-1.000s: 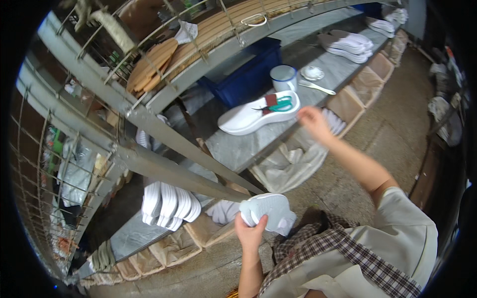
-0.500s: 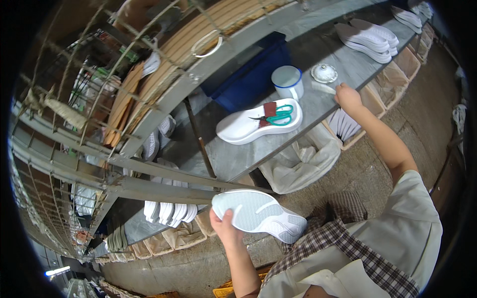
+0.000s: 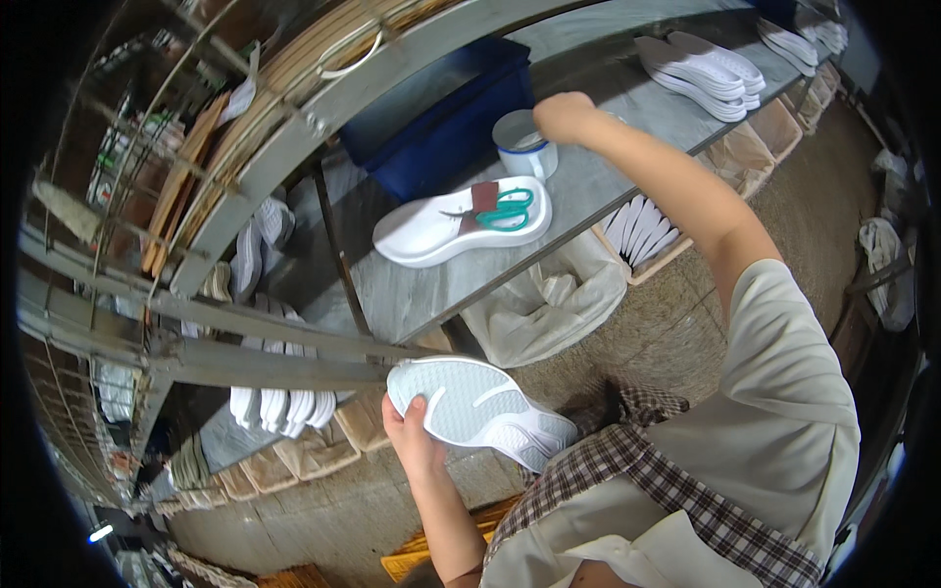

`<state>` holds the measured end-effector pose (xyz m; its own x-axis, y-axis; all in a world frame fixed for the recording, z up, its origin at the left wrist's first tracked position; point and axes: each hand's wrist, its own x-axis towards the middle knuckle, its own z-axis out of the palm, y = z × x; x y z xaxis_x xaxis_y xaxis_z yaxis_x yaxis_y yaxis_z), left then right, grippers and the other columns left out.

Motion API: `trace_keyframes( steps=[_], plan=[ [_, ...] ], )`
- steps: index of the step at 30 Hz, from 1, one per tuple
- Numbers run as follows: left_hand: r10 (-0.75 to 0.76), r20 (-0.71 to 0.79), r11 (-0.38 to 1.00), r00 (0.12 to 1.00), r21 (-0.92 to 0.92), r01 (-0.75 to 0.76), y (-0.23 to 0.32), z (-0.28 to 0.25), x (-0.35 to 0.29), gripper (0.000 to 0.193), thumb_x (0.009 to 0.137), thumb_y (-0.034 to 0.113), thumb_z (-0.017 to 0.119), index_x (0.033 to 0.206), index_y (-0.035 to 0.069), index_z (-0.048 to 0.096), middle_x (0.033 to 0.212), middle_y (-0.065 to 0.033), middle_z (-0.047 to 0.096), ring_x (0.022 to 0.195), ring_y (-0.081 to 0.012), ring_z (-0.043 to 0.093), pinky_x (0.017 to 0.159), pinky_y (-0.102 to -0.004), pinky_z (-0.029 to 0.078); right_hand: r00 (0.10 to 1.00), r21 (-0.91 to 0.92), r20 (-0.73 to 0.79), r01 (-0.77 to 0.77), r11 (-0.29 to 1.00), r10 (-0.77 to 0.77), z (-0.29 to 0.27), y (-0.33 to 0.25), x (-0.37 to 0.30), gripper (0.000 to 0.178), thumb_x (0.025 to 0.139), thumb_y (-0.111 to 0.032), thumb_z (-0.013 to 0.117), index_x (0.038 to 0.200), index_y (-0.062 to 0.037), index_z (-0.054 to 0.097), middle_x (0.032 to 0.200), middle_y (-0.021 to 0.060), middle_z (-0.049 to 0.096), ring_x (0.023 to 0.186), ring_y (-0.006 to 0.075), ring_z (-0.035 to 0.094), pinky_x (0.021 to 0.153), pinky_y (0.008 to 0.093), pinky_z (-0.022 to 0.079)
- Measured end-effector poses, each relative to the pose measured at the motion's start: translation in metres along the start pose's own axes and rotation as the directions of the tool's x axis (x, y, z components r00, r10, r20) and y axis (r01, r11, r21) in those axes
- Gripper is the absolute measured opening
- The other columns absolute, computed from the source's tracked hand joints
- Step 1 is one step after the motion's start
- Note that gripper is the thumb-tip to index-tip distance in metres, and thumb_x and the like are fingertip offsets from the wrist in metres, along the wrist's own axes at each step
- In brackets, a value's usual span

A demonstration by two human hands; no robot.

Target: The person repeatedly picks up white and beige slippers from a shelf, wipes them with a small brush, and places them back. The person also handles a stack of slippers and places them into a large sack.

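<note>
A white-and-pale-grey shoe sole (image 3: 466, 402) is lying in the left hand (image 3: 412, 436) in front of the person's body, its patterned tread facing upward, its broad end pointing left and its narrower end reaching toward the checkered apron (image 3: 598, 480). The left grip is grasping the sole by its broad end, the thumb pressing across the tread. The right hand (image 3: 567, 118) is reaching forward over the table (image 3: 392, 299), its fingers curling at the rim of a white, blue-edged mug (image 3: 517, 163); from where I am standing, I cannot tell whether that grip is clasping anything. Beside the mug, on its near left, a larger white sole-shaped piece (image 3: 421, 235) is resting on the table and is bearing green-handled scissors (image 3: 512, 209) and a dark red patch (image 3: 485, 194). Behind these, a deep blue bin (image 3: 431, 132) is standing left of the mug. Farther along the table to the right, stacked white soles (image 3: 691, 73) are lying near the edge. Below the near edge, a whitish liner (image 3: 549, 304) is sagging, and next to it a tan bin is holding slender white pieces (image 3: 637, 230). At lower left, beyond a grey metal bar (image 3: 255, 365), more white soles (image 3: 284, 407) are standing in a row.
</note>
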<state>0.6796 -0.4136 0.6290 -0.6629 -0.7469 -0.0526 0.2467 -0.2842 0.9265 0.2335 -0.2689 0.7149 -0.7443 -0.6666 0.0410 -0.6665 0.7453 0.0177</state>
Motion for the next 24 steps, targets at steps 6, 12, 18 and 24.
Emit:
trace_keyframes(
  steps=[6,12,18,24],
  plan=[
    [-0.021,-0.046,0.998,0.999,0.05,0.023,0.006,-0.005,-0.007,0.043,0.082,0.009,0.064,0.119,-0.003,0.047,0.108,-0.0133,0.06,0.095,-0.0225,0.062,0.081,-0.0352,0.052,0.996,0.07,-0.08,0.056,0.996,-0.051,-0.003,0.024,-0.002,0.021,0.079,-0.021,0.058,0.09,-0.0081,0.071,0.089,0.0142,0.068,0.085,0.0312,0.066,0.073,0.0446,0.052],
    [-0.041,-0.004,0.999,0.999,0.007,0.041,0.012,0.005,-0.006,0.039,0.079,0.002,0.066,0.114,-0.002,0.05,0.104,-0.0106,0.061,0.092,-0.0168,0.06,0.081,-0.0314,0.051,0.89,0.061,-0.451,0.104,0.993,-0.066,-0.008,-0.005,-0.047,0.026,0.086,-0.028,0.056,0.102,-0.0111,0.068,0.094,0.0134,0.067,0.089,0.0302,0.063,0.076,0.0398,0.051],
    [-0.044,0.075,0.999,0.996,-0.015,0.045,0.018,0.015,-0.006,0.036,0.08,0.001,0.066,0.112,-0.002,0.051,0.103,-0.0109,0.062,0.09,-0.0168,0.062,0.08,-0.0305,0.051,0.847,0.621,-0.388,0.531,0.576,-0.363,0.006,-0.116,-0.169,0.021,0.087,-0.025,0.063,0.104,-0.0139,0.07,0.081,0.005,0.066,0.071,0.0185,0.062,0.062,0.0313,0.049],
    [-0.031,0.059,0.999,0.998,0.014,0.03,0.016,0.027,-0.013,0.033,0.079,-0.003,0.065,0.109,-0.002,0.051,0.1,-0.0104,0.062,0.087,-0.0149,0.062,0.077,-0.0293,0.051,0.787,0.594,-0.456,0.617,0.516,-0.416,0.004,-0.186,-0.205,0.017,0.084,-0.023,0.063,0.095,-0.0121,0.07,0.082,0.0071,0.066,0.069,0.024,0.063,0.059,0.0352,0.05]
  ],
)
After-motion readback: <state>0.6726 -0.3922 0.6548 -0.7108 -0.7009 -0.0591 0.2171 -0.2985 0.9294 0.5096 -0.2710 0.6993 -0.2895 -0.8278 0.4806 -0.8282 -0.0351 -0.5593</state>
